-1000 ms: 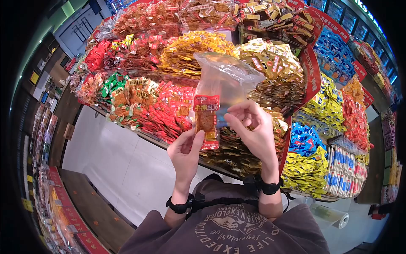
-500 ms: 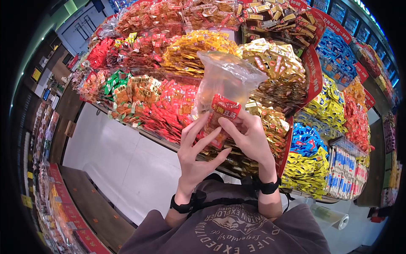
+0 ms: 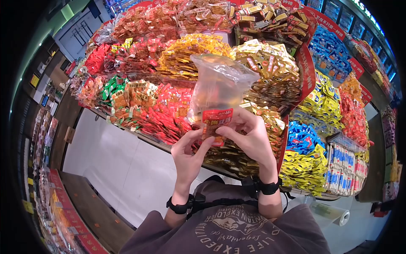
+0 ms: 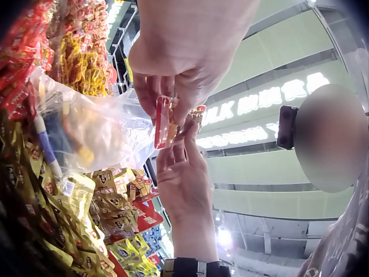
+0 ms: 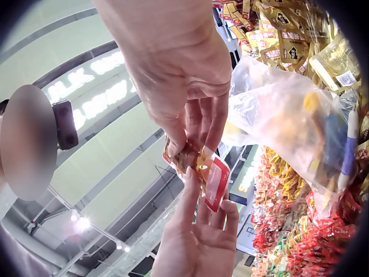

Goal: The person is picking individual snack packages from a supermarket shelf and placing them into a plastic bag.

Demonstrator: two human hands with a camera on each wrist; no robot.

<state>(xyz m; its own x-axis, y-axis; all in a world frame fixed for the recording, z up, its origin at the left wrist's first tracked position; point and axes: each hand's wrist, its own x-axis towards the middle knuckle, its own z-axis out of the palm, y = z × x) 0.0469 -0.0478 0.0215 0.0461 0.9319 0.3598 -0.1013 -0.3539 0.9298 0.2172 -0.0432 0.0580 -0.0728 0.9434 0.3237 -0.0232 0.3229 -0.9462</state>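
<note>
A small red-topped snack packet point(image 3: 218, 118) is held up between both hands. The left hand point(image 3: 187, 158) pinches its lower left part between thumb and fingers; the right hand point(image 3: 252, 137) grips its right side, thumb across the front. In the right wrist view the packet point(image 5: 214, 183) is bent between the right hand point(image 5: 184, 86) above and the left hand point(image 5: 199, 248) below. Just beyond the hands a clear plastic bag point(image 3: 220, 80) stands on the heaped snacks, with coloured items blurred inside; the left wrist view shows this bag point(image 4: 104, 127) beside the fingers.
Heaps of wrapped snacks fill the stand: red packets point(image 3: 158, 125), gold packets point(image 3: 275, 63), yellow packets point(image 3: 302, 169) and blue packets point(image 3: 302, 139). A red edge strip point(image 3: 308, 72) borders the gold section. Dark wooden shelving point(image 3: 86, 199) stands at the left, and a plastic roll point(image 3: 338, 216) lies at lower right.
The packet first hung from the left hand alone; the right hand then came in and took hold of it. Since then the left fingers have moved from spread out to pinching its lower left.
</note>
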